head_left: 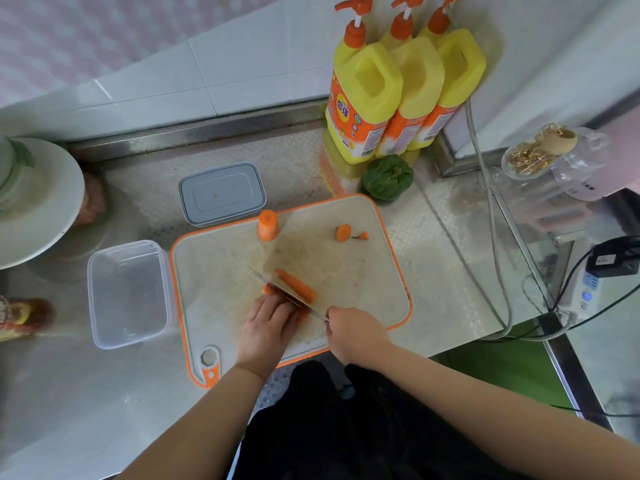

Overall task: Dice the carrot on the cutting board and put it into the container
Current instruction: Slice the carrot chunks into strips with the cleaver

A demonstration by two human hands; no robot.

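Surface: we see a steel surface [433,271] with an embossed pattern, its near edge by the person's dark clothing, and a green floor [502,372] showing past its right corner.
Right hand: our right hand [356,332] has its grip wrapped round the handle of a knife [287,294]; the blade runs up and to the left across the carrot.
Left hand: our left hand [268,323] lies on the carrot piece with fingers curled down over it, just left of the blade.
Carrot: the carrot piece [296,285] lies flat near the front middle of the cutting board [363,278], its long axis slanting from upper left to lower right; how much lies under the hand we cannot tell.
Other carrot: a carrot stub [267,225] stands upright at the board's far left edge, and two end scraps [349,233] lie near the far right.
Container: a clear container [128,292] sits just beside the board's left edge; a grey lid [221,194] lies beyond the board.
Far side: a green vegetable [388,178] and three yellow pump bottles [401,91] stand against the white tiled wall [207,81].
Right: cables and a power strip [581,292].
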